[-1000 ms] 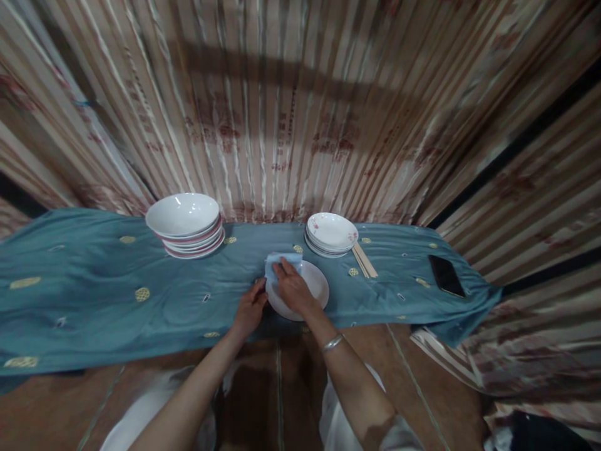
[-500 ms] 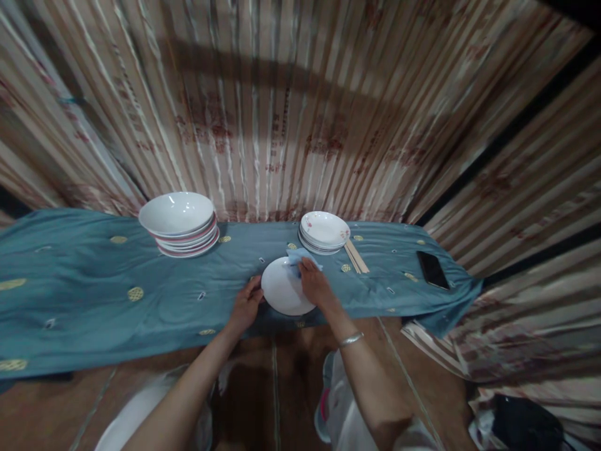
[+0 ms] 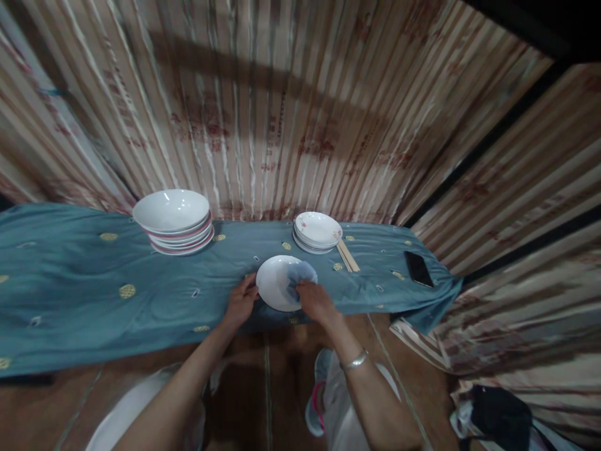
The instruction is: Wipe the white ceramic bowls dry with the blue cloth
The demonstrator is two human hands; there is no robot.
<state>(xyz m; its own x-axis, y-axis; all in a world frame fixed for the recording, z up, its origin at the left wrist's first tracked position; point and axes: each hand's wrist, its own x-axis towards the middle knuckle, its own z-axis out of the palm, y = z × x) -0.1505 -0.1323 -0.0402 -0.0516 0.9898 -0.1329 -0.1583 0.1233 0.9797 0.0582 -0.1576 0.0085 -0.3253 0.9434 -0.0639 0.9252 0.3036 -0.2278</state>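
Note:
A white plate (image 3: 272, 285) rests near the front edge of the cloth-covered table. My left hand (image 3: 243, 302) grips its left rim, fingers closed against the edge. A light blue cloth (image 3: 301, 273) lies over the right half of the plate, bunched under the fingers of my right hand (image 3: 315, 300), which are closed on it. Behind the plate stands a stack of small white dishes (image 3: 318, 229) with red flowers on the top one. Wooden chopsticks (image 3: 348, 256) lie at the right of that stack.
A tall stack of white bowls and plates (image 3: 173, 216) with red rims stands at the back left. A black phone (image 3: 418, 269) lies on the teal tablecloth (image 3: 164, 319) to the right. Striped curtains (image 3: 263, 113) hang right behind the table. A dark bag (image 3: 500, 413) sits low at the right.
The right hand has drawn the blue cloth from the plate's far rim down toward its near right side. The left hand keeps its place on the rim. The view has shifted slightly.

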